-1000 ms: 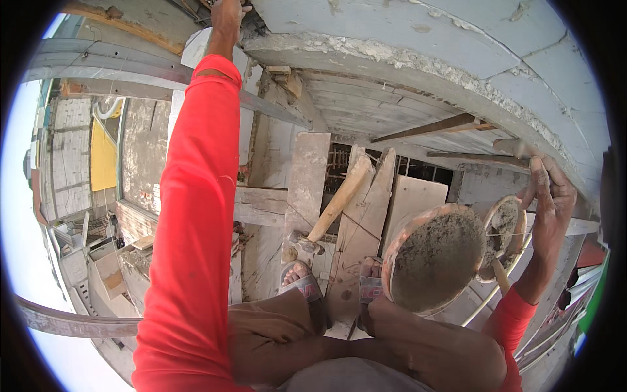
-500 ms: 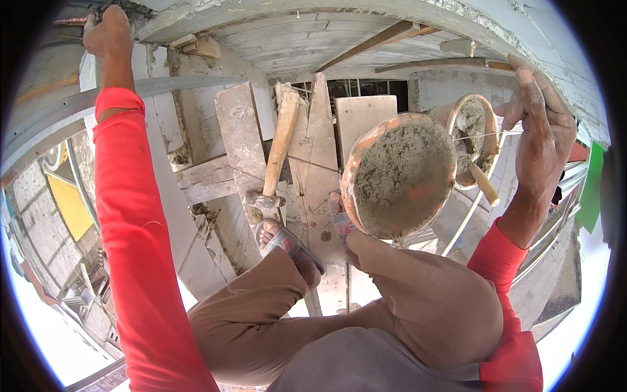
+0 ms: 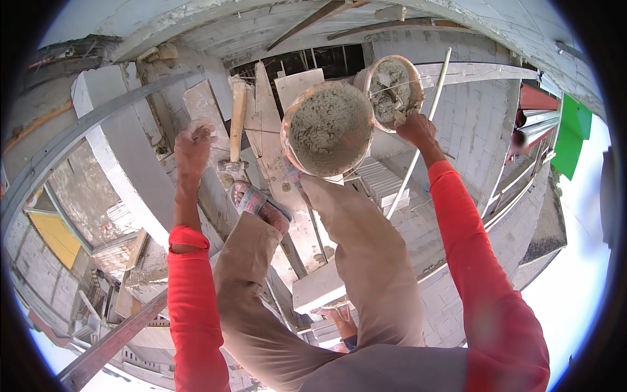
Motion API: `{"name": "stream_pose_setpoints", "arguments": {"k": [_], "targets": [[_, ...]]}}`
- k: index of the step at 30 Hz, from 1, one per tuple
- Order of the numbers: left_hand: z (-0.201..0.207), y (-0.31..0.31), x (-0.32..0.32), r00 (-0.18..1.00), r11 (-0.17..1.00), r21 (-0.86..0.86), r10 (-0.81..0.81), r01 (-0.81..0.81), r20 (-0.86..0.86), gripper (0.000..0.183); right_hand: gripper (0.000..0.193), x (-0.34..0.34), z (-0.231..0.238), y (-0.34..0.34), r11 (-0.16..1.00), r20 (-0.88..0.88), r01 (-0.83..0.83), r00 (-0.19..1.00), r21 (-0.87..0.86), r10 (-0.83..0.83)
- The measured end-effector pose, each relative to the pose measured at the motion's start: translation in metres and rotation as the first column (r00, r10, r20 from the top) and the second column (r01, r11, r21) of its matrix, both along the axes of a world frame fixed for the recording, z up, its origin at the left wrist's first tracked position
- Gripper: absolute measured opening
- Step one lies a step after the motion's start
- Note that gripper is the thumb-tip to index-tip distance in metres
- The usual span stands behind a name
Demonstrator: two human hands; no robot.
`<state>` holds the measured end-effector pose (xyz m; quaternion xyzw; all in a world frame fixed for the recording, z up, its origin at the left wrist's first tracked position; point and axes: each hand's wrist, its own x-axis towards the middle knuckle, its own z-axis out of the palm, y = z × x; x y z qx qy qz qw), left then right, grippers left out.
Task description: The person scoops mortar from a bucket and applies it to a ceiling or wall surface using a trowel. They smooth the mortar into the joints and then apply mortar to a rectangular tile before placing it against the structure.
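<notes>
My right hand (image 3: 418,129) is closed at the near rim of the smaller mortar bucket (image 3: 419,78), around the handle of a trowel; its blade is in the wet mortar, mostly hidden. Left of that bucket stands a larger round bucket (image 3: 285,134), filled with grey mortar. My left hand (image 3: 193,145) hangs over the planks, fingers loosely curled and apart, slightly blurred, with nothing in it. Just right of it a hammer (image 3: 238,121) with a wooden handle lies on a plank, its head beside my sandalled foot (image 3: 258,204).
Worn planks (image 3: 264,117) lie under my feet and the buckets, with gaps between them. A thin string crosses above the buckets. A pale pole (image 3: 428,117) slants at their right. Block walls (image 3: 450,104) surround this spot. Below, between my legs, another person's limb (image 3: 343,321) shows.
Both hands have come down from the wall top: the left to over the planks, the right to the trowel in the smaller bucket. The view has shifted, and my knees are farther apart.
</notes>
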<state>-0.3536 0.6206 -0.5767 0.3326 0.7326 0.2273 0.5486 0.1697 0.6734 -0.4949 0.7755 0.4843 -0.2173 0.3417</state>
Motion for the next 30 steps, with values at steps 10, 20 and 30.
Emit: {"name": "stream_pose_setpoints", "arguments": {"k": [10, 20, 30], "targets": [[0.190, -0.218, 0.035, 0.990, 0.943, -0.320, -0.051, 0.090, 0.128, 0.036, 0.043, 0.012, 0.035, -0.098, 0.944, -0.222, 0.258, 0.952, 0.204, -0.212], [0.351, -0.322, 0.035, 0.939, 0.872, -0.390, 0.191, -0.296, -0.285, 0.033, 0.042, -0.043, 0.138, -0.122, 0.981, -0.307, 0.099, 0.951, 0.168, -0.044], [0.494, -0.451, 0.079, 0.837, 0.632, -0.604, 0.535, -0.486, -0.114, 0.033, 0.062, -0.107, 0.242, -0.053, 0.898, -0.410, -0.430, 0.839, -0.094, 0.358]]}}
